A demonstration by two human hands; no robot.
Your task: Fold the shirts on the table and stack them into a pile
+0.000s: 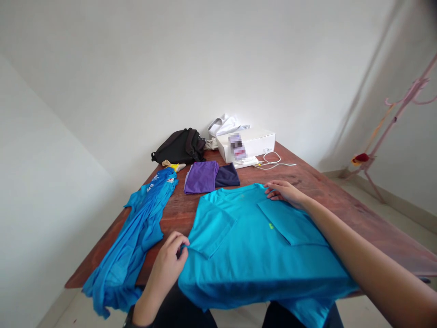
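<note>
A teal T-shirt (pixel 246 246) lies spread on the wooden table with both sleeves folded inward, its lower end hanging over the front edge. My left hand (pixel 173 253) is at the shirt's left side below the sleeve, its fingers curled and pinched on the fabric edge. Near the right shoulder, my right hand (pixel 282 190) rests on the shirt with its fingers bent over the cloth; the fingertips are partly hidden. Left of the shirt is a crumpled blue garment (pixel 136 237), also hanging over the front edge.
Folded purple cloth (pixel 202 176) and dark navy cloth (pixel 227 175) lie behind the shirt. Farther back on the table (pixel 341 218) are a black bag (pixel 177 148), a white box (pixel 259 143), a white cable and white fabric. A pink rack (pixel 396 119) stands at right.
</note>
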